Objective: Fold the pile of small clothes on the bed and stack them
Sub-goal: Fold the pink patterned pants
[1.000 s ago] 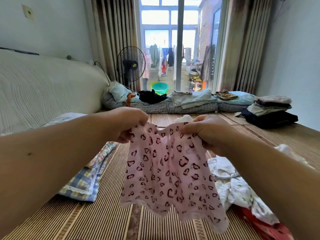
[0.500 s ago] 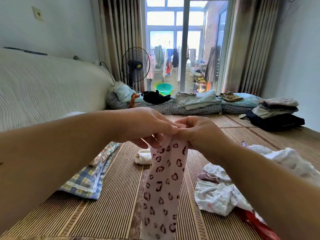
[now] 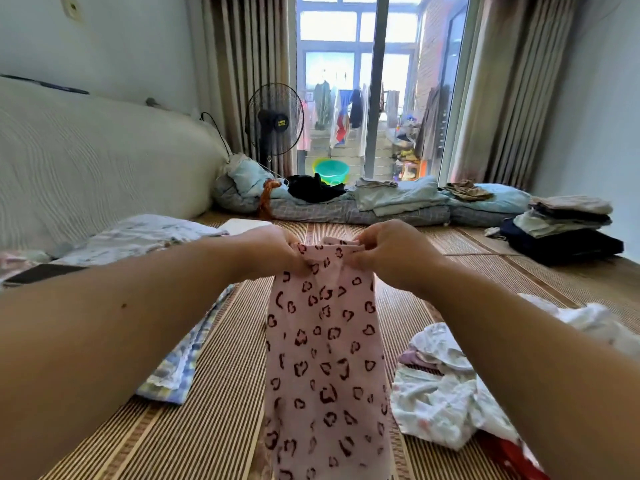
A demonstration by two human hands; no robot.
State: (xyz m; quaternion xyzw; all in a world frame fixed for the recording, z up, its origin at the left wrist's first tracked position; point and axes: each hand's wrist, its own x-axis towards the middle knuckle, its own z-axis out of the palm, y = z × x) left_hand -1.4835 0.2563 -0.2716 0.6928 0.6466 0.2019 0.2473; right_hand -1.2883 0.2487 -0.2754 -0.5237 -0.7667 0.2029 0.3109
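Observation:
A small pink garment with dark heart prints [image 3: 325,358] hangs folded lengthwise in front of me. My left hand [image 3: 273,251] pinches its top left corner and my right hand [image 3: 388,252] pinches its top right corner, a short gap between them. Below it lies the striped bamboo mat [image 3: 214,427] of the bed. An unfolded heap of small clothes [image 3: 440,393], white prints with a red piece, lies at the lower right. A folded blue checked piece [image 3: 173,379] rests on the mat at the left.
A padded headboard [image 3: 86,161] runs along the left, with pale folded cloth [image 3: 138,233] and a dark phone [image 3: 41,273] beside it. Bedding and folded clothes [image 3: 398,202] line the far edge. A dark stack [image 3: 561,233] sits far right. A fan [image 3: 273,119] stands by the window.
The garment was spread wide, then my hands met and doubled it lengthwise. Now they have moved slightly apart, holding the narrower folded piece by its top edge.

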